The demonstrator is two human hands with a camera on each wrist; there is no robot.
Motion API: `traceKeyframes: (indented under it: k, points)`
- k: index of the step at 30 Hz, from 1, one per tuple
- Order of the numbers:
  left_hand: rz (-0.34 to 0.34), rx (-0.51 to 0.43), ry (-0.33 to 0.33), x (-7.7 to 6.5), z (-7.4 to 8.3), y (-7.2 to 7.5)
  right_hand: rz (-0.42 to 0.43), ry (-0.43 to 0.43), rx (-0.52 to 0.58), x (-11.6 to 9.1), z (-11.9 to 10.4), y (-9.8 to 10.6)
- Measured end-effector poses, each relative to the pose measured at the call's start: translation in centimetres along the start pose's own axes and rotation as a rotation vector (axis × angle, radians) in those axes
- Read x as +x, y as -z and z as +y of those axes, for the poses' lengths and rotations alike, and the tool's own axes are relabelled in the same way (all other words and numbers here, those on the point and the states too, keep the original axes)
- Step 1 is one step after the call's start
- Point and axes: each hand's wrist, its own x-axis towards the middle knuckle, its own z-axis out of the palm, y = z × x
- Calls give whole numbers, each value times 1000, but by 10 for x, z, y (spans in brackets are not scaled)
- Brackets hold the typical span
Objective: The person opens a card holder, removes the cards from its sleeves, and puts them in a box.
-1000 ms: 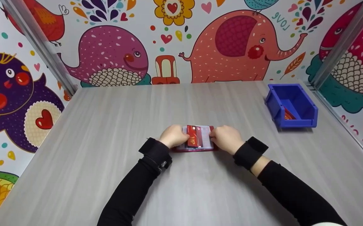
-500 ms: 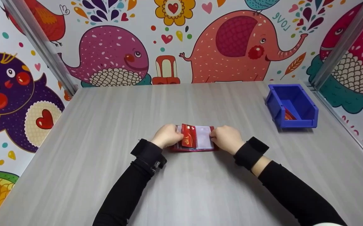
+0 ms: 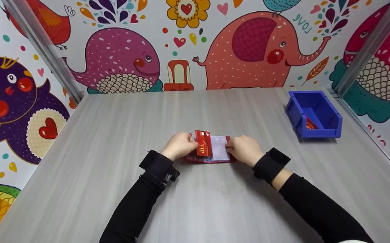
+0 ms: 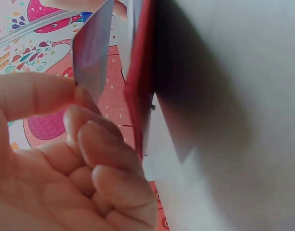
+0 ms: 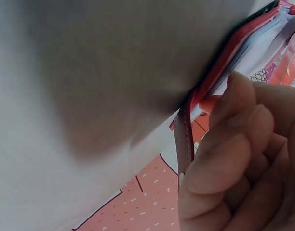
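A red card holder (image 3: 219,150) with pale plastic sleeves lies spread on the table. My left hand (image 3: 179,145) pinches a red card (image 3: 204,143) marked VIP between thumb and forefinger, over the holder's left half. In the left wrist view that card (image 4: 92,53) stands apart from the red cover (image 4: 139,86), its lower part tilted. At the holder's right edge my right hand (image 3: 245,149) grips the sleeves with thumb and curled fingers. The right wrist view shows the stacked sleeves (image 5: 239,55) and a stitched red strap (image 5: 184,134) beside these fingers.
A blue plastic bin (image 3: 313,114) stands at the table's back right, with a red card (image 3: 310,123) inside. Patterned walls (image 3: 120,57) with metal corner posts (image 3: 43,50) border the grey wood-grain table (image 3: 131,114).
My left hand has shifted left with the VIP card, baring the pale sleeve on the right. The card has since risen slightly toward the back. My right hand has stayed at the holder's edge.
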Motion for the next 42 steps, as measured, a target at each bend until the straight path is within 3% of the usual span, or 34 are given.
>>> traceKeyframes:
  k: [9,14,20,31,42]
  points:
    - [-13,-57,-40,-1,5,-2,8,-27,106,1,3,4]
    - [-26,-126,-36,-2,9,-2,43,-42,250,3,3,10]
    - [-26,-186,-19,-3,16,-6,19,-99,424,4,-1,18]
    - [-16,-208,-78,-4,20,-14,67,-44,412,4,-6,14]
    - [15,-102,-121,-4,21,-15,66,-91,423,2,-8,15]
